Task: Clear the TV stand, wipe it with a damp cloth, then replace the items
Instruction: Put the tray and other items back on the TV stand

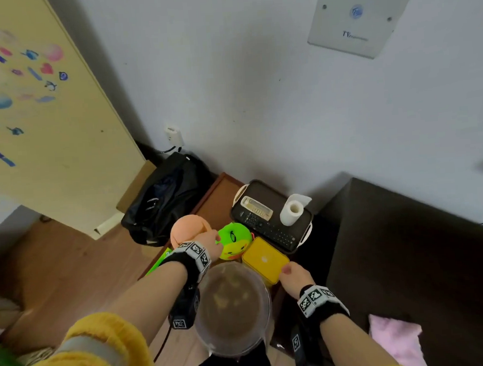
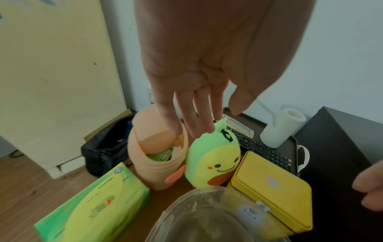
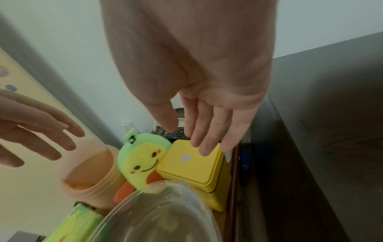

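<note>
On the brown TV stand (image 1: 221, 195) stand a peach lidded bin (image 1: 188, 228), a green-and-yellow plush toy (image 1: 235, 244) and a yellow tin (image 1: 263, 262), packed close together. My left hand (image 2: 215, 121) is open, its straight fingers just above the bin (image 2: 153, 163) and the top of the plush (image 2: 215, 162). My right hand (image 3: 186, 139) is open too, with its fingers stretched over the far side of the tin (image 3: 192, 165). Contact cannot be made out. A pink cloth (image 1: 394, 340) lies on the dark cabinet to the right.
A dark tray (image 1: 266, 185) at the back holds remotes and a paper roll (image 1: 291, 213). A clear plastic bowl (image 1: 232, 305) sits nearest me. A green pack (image 2: 99, 206) lies at the stand's left edge. A black bag (image 1: 165, 198) is on the floor beside it.
</note>
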A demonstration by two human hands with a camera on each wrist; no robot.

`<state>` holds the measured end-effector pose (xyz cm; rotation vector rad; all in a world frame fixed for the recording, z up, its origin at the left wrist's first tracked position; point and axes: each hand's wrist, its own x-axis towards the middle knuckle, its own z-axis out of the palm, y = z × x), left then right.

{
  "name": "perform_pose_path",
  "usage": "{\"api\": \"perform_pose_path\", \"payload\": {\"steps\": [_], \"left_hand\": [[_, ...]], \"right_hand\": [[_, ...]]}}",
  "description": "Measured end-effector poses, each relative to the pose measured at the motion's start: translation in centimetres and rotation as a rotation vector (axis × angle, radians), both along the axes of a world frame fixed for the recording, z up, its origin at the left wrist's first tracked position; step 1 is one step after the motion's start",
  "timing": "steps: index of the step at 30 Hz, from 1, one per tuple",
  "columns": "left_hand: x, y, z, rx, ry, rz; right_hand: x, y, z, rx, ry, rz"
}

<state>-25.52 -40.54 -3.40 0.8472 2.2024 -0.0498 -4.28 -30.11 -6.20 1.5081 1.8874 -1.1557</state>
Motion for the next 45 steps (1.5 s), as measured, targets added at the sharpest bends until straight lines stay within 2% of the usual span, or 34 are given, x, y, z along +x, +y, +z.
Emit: {"api": "perform_pose_path", "payload": {"steps": [2,4,7,12,15,19,25,30,37,45], "left_hand": [[-0.1,2.4,1.3,0.023,0.039,-0.015],[-0.5,4.4,0.9,0.044,0.028,-0.001],[-1.8,7.6,-1.2,0.033,-0.051,0.049],[-3.9,12.7,-4.4,0.002,-0.031,0.087],[-5.0,15.6,-7.1,0.014,-0.015,0.173],[-5.1,17.8,-10.5,0.045,0.056,0.252],[-4.7,19.2,-13.6,0.043,0.029,0.336],[-4.6,19.8,-13.9,0.043,0.027,0.428],[-5.8,20.6,-13.6,-0.020,-0.020,0.385],[-6.3,21.0,-11.1,0.091,-0.063,0.400]], "right_hand": [[0.3,1.9,-0.4,0.027,-0.004,-0.061],[0.2,4.1,-0.7,0.046,-0.006,-0.112],[-0.2,7.3,-1.3,0.064,-0.007,-0.166],[-1.1,12.4,-4.1,0.061,-0.063,-0.227],[-1.7,14.9,-6.4,0.058,-0.093,-0.268],[-1.9,16.7,-9.6,0.014,-0.106,-0.301],[-1.7,16.8,-12.8,-0.075,-0.019,-0.392],[-2.0,16.2,-14.0,-0.119,0.092,-0.472],[-2.3,16.4,-13.7,-0.024,0.124,-0.475],[-2.1,18.4,-10.7,0.070,0.179,-0.454]]}}
